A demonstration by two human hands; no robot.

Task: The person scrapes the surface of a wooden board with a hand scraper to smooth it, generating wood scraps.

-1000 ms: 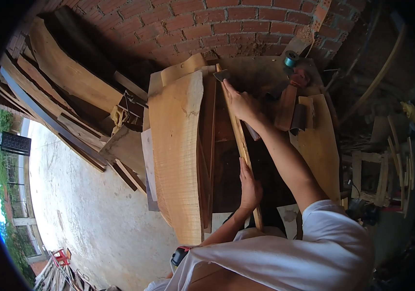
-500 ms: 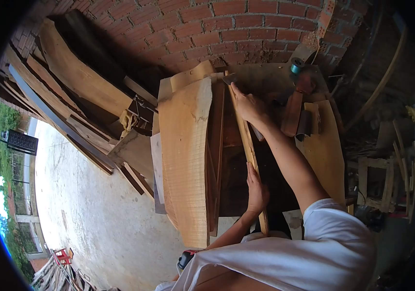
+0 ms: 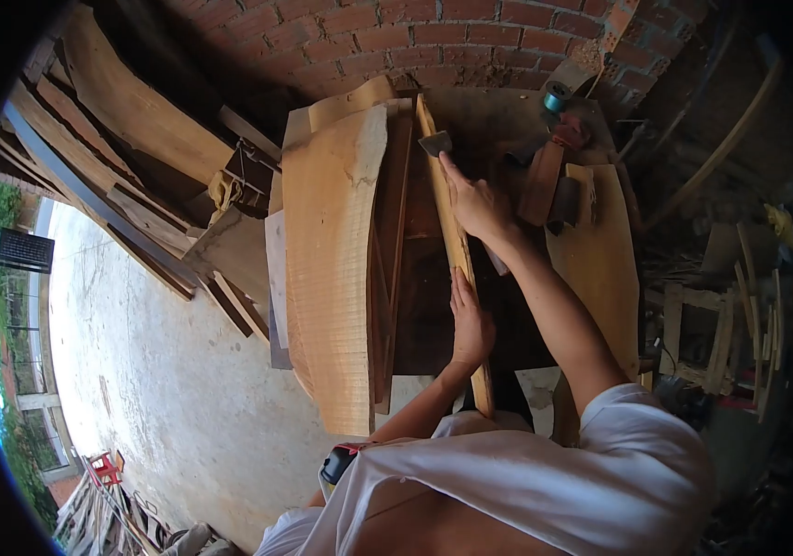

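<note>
A long narrow wood strip [image 3: 453, 233] runs from the workbench's far side toward my body, its near end by my shirt. My left hand [image 3: 472, 326] grips the strip's lower half, fingers lying along it. My right hand [image 3: 480, 209] is closed around a scraper, index finger stretched toward its flat grey blade [image 3: 435, 143]. The blade rests against the strip near its far end. Most of the scraper's handle is hidden in my palm. Left of the strip lies a wide, wavy-edged wood slab [image 3: 333, 250] on other boards.
A teal spool [image 3: 557, 95] and a reddish-brown block [image 3: 541, 183] sit on the bench's far right, near another pale board [image 3: 606, 259]. Many planks [image 3: 137, 97] lean at left by the brick wall [image 3: 434, 42]. A wooden frame [image 3: 693, 334] stands right.
The scraper's blade has slid down the strip toward me, away from the far end. My left hand keeps about the same place on the strip. The camera view has shifted slightly.
</note>
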